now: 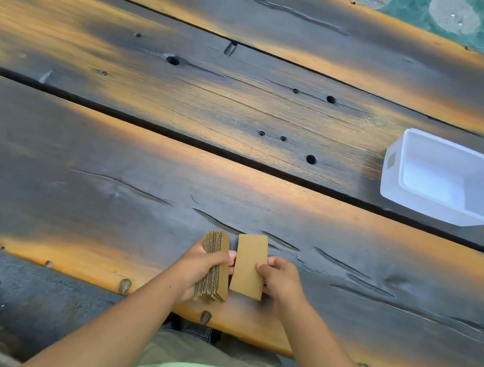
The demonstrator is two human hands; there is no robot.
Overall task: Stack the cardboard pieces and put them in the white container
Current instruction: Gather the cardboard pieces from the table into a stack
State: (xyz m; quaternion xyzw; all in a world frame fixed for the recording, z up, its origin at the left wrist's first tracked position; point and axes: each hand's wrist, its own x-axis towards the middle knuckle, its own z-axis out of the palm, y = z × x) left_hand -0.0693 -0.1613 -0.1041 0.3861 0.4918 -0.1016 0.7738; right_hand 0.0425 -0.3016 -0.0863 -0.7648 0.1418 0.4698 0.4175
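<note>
While left hand (200, 267) grips cardboard stack (215, 266), right hand (281, 280) pinches single piece (249, 265).

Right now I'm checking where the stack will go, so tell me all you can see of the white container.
The white container is a rectangular open-topped tub, seemingly plastic, with rounded corners, a raised rim and a small greyish label on its left wall. It looks empty. It sits upright on the wooden table, to the right and farther away than both hands, touching nothing else.

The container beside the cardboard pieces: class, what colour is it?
White, inside and out; the container shows best in the head view, on the dark wooden table.
</note>
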